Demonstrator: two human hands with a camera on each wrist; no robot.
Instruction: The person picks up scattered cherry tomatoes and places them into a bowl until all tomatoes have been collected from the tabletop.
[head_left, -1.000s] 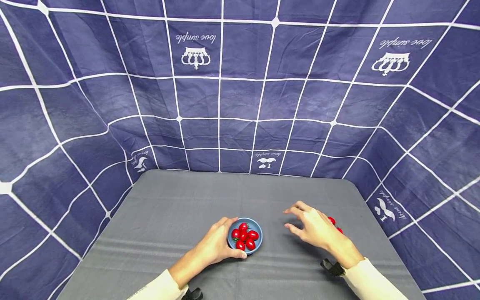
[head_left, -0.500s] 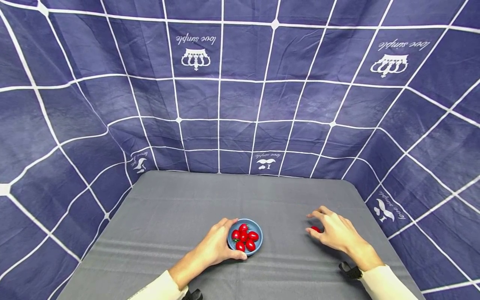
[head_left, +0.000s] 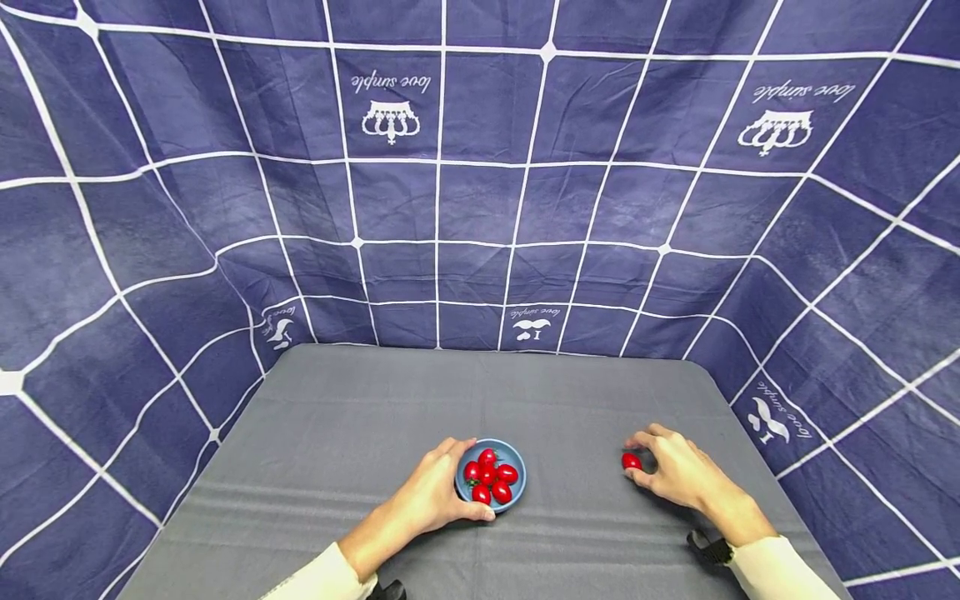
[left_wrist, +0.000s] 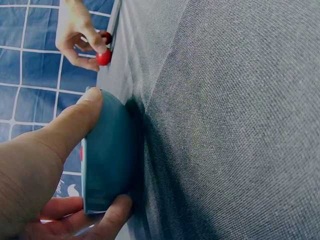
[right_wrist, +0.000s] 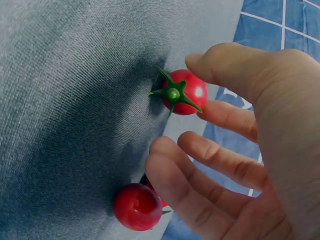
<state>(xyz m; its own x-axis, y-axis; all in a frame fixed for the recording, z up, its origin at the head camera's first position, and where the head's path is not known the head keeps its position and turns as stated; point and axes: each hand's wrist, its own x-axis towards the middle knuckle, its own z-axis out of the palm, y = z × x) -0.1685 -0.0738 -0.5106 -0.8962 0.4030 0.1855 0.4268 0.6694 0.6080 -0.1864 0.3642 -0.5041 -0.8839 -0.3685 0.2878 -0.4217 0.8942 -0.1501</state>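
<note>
My left hand (head_left: 433, 492) grips a small round blue bowl (head_left: 514, 457) by its side, thumb near me and fingers on the far side. Several red cherry tomatoes (head_left: 487, 475) lie in the bowl, which stands upright on the cloth. To the right, my right hand (head_left: 684, 471) has thumb and index finger on either side of another cherry tomato (right_wrist: 182, 92), whose green star-shaped calyx shows. Its remaining fingers are bent. Below them in the right wrist view lies a loose cherry tomato (right_wrist: 137, 206), with a further one partly hidden behind it.
A grey cloth (head_left: 360, 400) with slight wrinkles covers the table. Blue curtains (head_left: 480, 200) with white grid lines enclose the back and both sides. Black straps (head_left: 708, 547) sit at the wrists below white sleeves.
My right hand has moved right, away from the bowl, and its thumb and index finger have closed in around a cherry tomato. My left hand and the bowl stay in place.
</note>
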